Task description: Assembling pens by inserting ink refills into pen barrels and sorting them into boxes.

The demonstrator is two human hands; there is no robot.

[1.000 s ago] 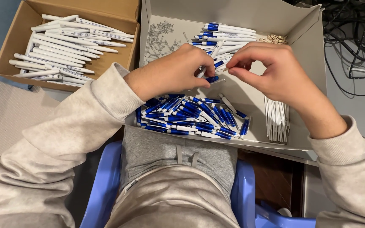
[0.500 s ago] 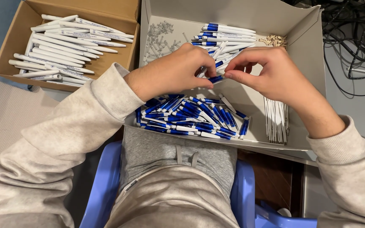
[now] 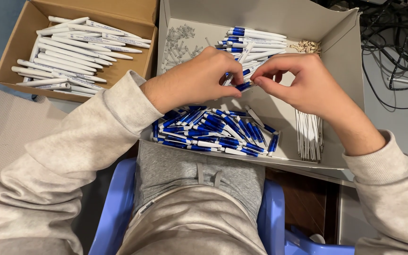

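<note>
Both hands' fingers pinch a blue pen part (image 3: 244,86) over the white box (image 3: 345,52) of pen pieces.

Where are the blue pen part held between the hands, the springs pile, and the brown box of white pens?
blue pen part (image 3: 244,86), head view, on its blue end between both hands.
springs pile (image 3: 179,41), head view, pile's middle.
brown box (image 3: 22,33), head view, left wall.

A brown carton (image 3: 12,52) stands far left; a grey-white box (image 3: 350,94) lies open beside it, centre.
</note>
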